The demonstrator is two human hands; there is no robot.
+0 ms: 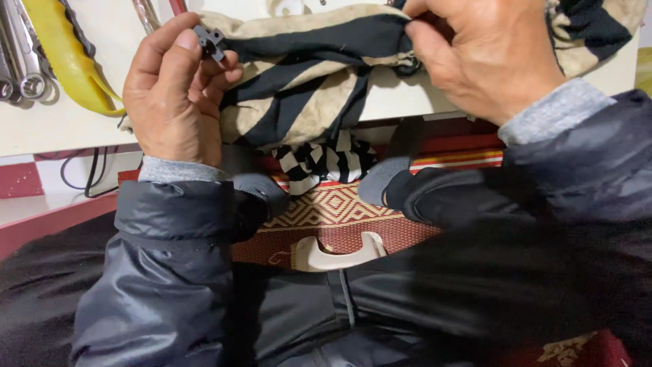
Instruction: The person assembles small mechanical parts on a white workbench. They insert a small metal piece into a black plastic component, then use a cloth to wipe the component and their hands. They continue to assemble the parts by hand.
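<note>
In the head view, the left hand (173, 95) is closed in a pinch: its thumb and forefinger hold a small dark metal part (210, 41) at the fingertips, just above the knuckles. The part is short and blocky, and its long axis seems to run from upper left to lower right, but it is too small to tell more. It touches the left end of a black and beige striped cloth (305, 81), which lies crumpled on the white counter (61, 126) and stretches mostly from left to right between both hands, with one fold hanging over the counter's near edge.

The right hand (475, 58) is curled with the palm down and grips the cloth near its upper right part; the fingertips press into the fabric, and a dark ring-like piece under them is mostly hidden.

At the far left of the counter lie a yellow tool handle (68, 54) and some steel wrenches (20, 61). Below the counter, a red patterned mat (339, 211) and a beige plastic piece (339, 255) are visible between the dark jacket sleeves.
</note>
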